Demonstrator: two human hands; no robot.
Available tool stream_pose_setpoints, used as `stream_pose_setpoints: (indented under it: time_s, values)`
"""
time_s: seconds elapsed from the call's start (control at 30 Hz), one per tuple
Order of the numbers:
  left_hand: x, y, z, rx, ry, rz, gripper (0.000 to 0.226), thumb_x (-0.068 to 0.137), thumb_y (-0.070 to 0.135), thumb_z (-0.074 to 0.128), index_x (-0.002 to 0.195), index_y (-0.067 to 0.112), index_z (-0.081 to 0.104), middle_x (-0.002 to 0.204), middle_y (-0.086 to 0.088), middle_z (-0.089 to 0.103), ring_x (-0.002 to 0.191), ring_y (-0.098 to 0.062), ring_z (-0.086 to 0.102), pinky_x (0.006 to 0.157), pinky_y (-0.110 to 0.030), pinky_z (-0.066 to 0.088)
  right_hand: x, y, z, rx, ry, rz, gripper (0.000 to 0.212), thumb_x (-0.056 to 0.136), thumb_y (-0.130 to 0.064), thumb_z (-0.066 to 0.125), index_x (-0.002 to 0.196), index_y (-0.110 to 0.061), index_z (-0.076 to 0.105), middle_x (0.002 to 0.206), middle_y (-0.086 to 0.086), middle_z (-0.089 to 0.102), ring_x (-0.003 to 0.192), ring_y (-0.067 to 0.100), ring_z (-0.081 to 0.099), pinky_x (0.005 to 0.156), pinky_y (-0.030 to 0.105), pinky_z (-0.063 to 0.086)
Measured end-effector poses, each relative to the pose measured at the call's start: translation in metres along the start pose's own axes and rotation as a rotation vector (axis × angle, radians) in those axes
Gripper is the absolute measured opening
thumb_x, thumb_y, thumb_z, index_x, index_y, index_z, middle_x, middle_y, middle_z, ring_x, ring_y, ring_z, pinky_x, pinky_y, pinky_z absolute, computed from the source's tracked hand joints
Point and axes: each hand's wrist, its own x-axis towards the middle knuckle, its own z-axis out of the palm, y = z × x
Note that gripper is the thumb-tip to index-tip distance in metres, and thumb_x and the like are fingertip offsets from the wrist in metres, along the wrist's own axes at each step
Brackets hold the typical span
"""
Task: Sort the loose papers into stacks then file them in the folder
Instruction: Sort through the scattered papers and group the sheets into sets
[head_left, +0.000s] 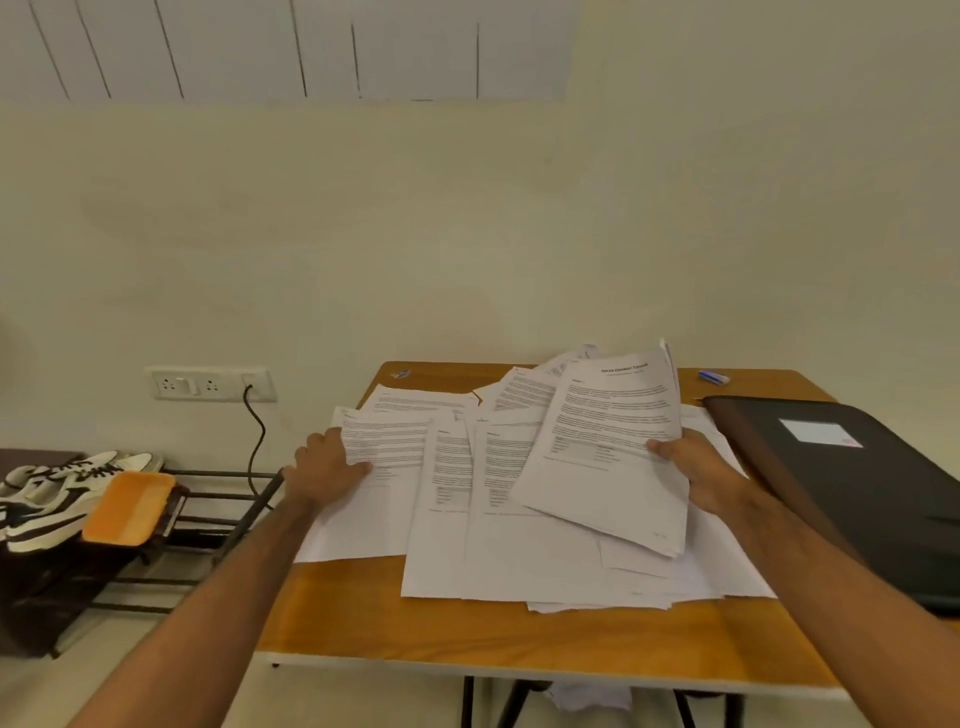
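Observation:
Several loose printed papers (519, 540) lie spread and overlapping across the wooden table (363, 613). My right hand (696, 473) grips a small sheaf of sheets (608, 441) by its right edge, tilted up above the pile. My left hand (327, 467) pinches the left edge of a single sheet (384, 441) at the table's left side, thumb on top of the page. A black folder (857, 493) with a white label lies shut at the right of the table, partly under the papers' edge.
A blue-and-white eraser (714, 377) and a small clip (401, 374) lie near the table's far edge by the wall. To the left stands a metal shoe rack (208, 519) with sneakers (57, 493) and an orange tray (130, 512). A wall socket (210, 384) holds a black cable.

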Motion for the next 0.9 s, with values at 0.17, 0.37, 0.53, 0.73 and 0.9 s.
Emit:
stream_pose_setpoints:
  time_s: [0.17, 0.37, 0.53, 0.73, 0.9]
  values:
    - [-0.003, 0.018, 0.015, 0.033, -0.005, -0.042, 0.065, 0.096, 0.052, 0.052, 0.149, 0.018, 0.034, 0.151, -0.013, 0.040, 0.139, -0.040, 0.033, 0.113, -0.061, 0.023, -0.008, 0.003, -0.032, 0.027, 0.006, 0.000, 0.039, 0.099, -0.001, 0.056, 0.138, -0.006, 0.057, 0.131, 0.013, 0.066, 0.116, 0.036, 0.064, 0.106, 0.054, 0.047]
    - [-0.005, 0.028, 0.018, -0.001, 0.013, -0.048, 0.055, 0.101, 0.058, 0.033, 0.146, 0.026, 0.042, 0.150, -0.009, 0.047, 0.141, -0.037, 0.034, 0.114, -0.062, 0.011, -0.015, 0.008, -0.055, 0.070, -0.012, -0.022, 0.040, 0.099, 0.000, 0.057, 0.138, -0.006, 0.057, 0.129, 0.015, 0.067, 0.115, 0.037, 0.065, 0.104, 0.056, 0.049]
    - [-0.011, 0.071, 0.033, 0.055, 0.217, 0.130, 0.058, 0.098, 0.063, 0.035, 0.139, 0.027, 0.052, 0.154, -0.009, 0.039, 0.146, -0.035, 0.026, 0.113, -0.066, 0.016, -0.024, 0.015, -0.058, 0.178, -0.068, -0.022, 0.040, 0.098, -0.002, 0.058, 0.138, -0.008, 0.057, 0.130, 0.013, 0.067, 0.119, 0.035, 0.064, 0.107, 0.057, 0.047]
    - [-0.054, 0.182, 0.036, -0.800, -0.342, 0.404, 0.066, 0.092, 0.057, 0.058, 0.147, 0.028, 0.039, 0.139, 0.004, 0.057, 0.118, -0.015, 0.062, 0.100, -0.040, 0.049, -0.039, 0.003, -0.035, 0.268, -0.346, -0.082, 0.045, 0.094, -0.007, 0.064, 0.138, -0.006, 0.057, 0.132, 0.012, 0.067, 0.122, 0.032, 0.064, 0.107, 0.052, 0.048]
    - [-0.061, 0.204, 0.044, -1.112, -0.492, 0.400, 0.042, 0.091, 0.011, 0.068, 0.131, 0.019, 0.058, 0.124, 0.000, 0.070, 0.111, -0.021, 0.069, 0.092, -0.040, 0.058, -0.055, -0.025, -0.020, 0.200, -0.434, -0.124, 0.040, 0.099, -0.018, 0.061, 0.138, -0.009, 0.057, 0.129, 0.010, 0.069, 0.117, 0.028, 0.068, 0.098, 0.044, 0.056]
